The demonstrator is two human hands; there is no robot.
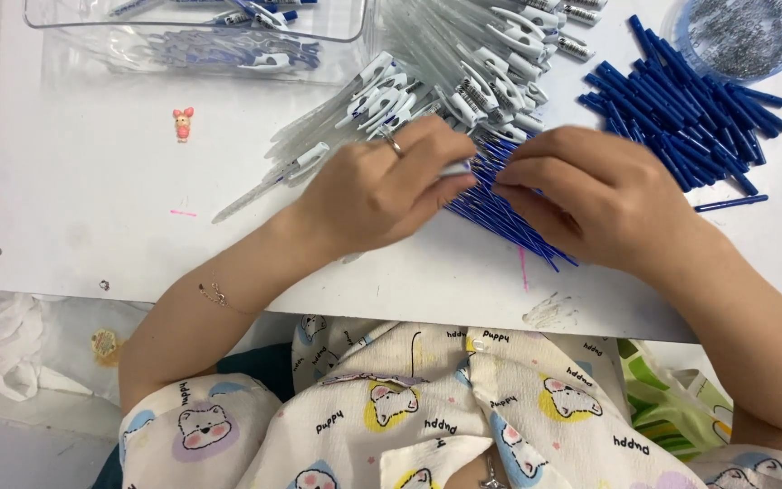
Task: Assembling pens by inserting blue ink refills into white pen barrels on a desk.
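White laminate covers the table, seen from the head camera. Near the middle of the table, toward its near edge, a sheaf of thin blue ink refills lies fanned out. The left hand, a ring on one finger, is curled with its fingertips pinched on a pale pen barrel at the top of the sheaf. The right hand is bent over the refills, fingertips closed among them; exactly what is gripped cannot be told. Behind the hands a heap of clear pen barrels with white clips is piled. Dark blue pen parts lie toward the far right corner, beside a round tub. A small pink figurine stands toward the far left.
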